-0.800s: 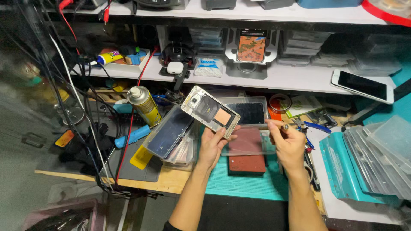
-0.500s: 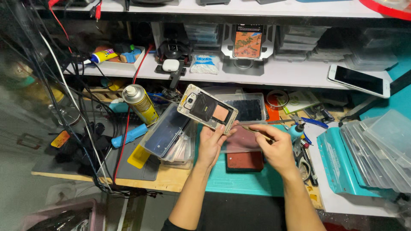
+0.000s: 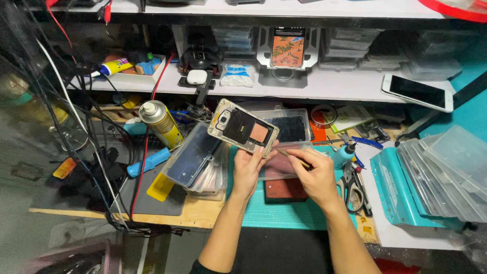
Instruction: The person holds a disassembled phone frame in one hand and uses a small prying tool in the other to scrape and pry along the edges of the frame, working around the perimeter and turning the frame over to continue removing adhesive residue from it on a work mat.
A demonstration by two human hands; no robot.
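Above the teal cutting mat (image 3: 284, 215) on the cluttered surface, an opened phone with a pale metal frame and dark inner plate (image 3: 243, 127) is held tilted by the left hand (image 3: 249, 170), fingers pinching its lower edge. A thin metal tool (image 3: 293, 157) is pinched by the right hand (image 3: 317, 175), its tip just beside the phone's lower corner.

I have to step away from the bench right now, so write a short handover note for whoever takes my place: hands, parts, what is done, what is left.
Left hand: holds the opened phone frame tilted up above the teal mat, its back cover off and its inner parts showing.
Right hand: grips a thin tool whose tip points at the frame's lower edge; whether it touches cannot be told.
Nearby: clear boxes of phone panels on the left, a spray can behind them, scissors to the right.
Done: the phone is open.
Left: the work with the tool on the frame is in hand, not finished.
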